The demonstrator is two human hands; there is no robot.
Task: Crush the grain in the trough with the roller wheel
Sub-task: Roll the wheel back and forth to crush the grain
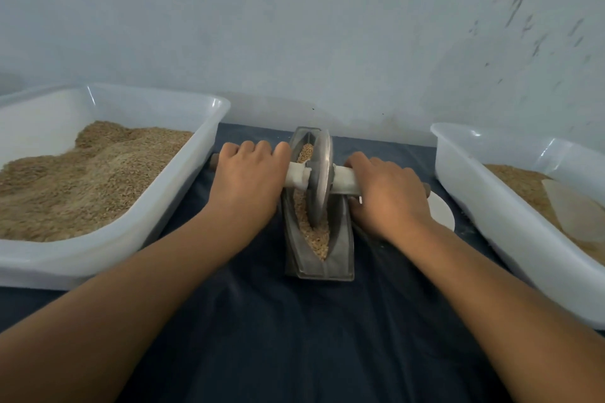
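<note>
— What are the hands doing?

— The left hand (247,178) is curled over the handle bar (296,174) on the left side of the roller wheel (320,178), fingers wrapped round it. The right hand (389,196) grips the same bar on the other side, fingers folded over the white-wrapped part.

— And the wheel itself?

— It is a grey metal disc standing upright on edge in the trough (340,245), roughly midway along it. The bar runs through its centre, and the brown wooden ends poke out past both hands.

— Where is the grain?

— The grain (316,239) lies in the groove of the trough, both in front of the wheel and behind it, at the far end. The trough is a narrow grey boat-shaped piece resting on the dark blue cloth (294,337) that covers the table, pointing away from the person.

— Anything beside it?

— A white tub (183,186) on the left, heaped with brownish grain. Another white tub (491,203) on the right, also holding grain, with a pale scoop-like piece (573,206) lying in it. A small white dish (442,211) shows just behind the right hand. A pale wall (294,26) stands behind.
</note>
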